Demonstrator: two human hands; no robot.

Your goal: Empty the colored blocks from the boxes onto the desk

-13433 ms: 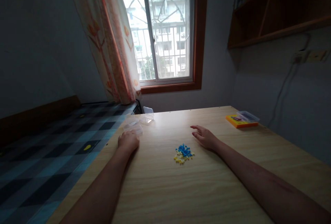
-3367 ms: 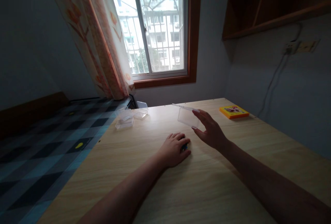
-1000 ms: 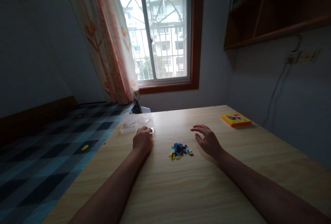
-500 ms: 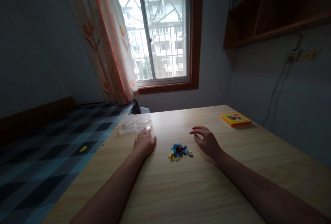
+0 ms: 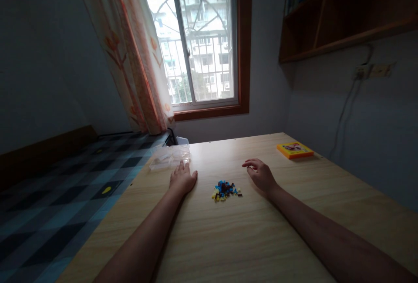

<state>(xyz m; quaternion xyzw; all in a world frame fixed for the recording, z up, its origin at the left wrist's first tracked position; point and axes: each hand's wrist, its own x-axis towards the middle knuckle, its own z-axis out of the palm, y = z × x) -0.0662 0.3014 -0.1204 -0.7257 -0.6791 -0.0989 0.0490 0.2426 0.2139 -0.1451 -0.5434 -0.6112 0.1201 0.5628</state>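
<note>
My left hand lies palm down on the wooden table, fingers stretched out and thumb apart, holding nothing. Its fingertips are at the near edge of a clear plastic tray, and I cannot tell whether they touch it. Between my hands sits a small pile of blue, dark brown and pale yellow building bricks. To the right of the pile, my right hand is open with loosely curved fingers pointing left. Nothing shows in it, and the bricks lie apart from it.
A flat orange-and-yellow box with a printed top lies at the table's back right. The wooden table borders a bed with a checked cover on the left. Shelves hang on the right wall; a window is behind.
The view has shifted slightly. My right thumb and fingers are a little closer together. The left hand, bricks, tray and box look unmoved on the table.
</note>
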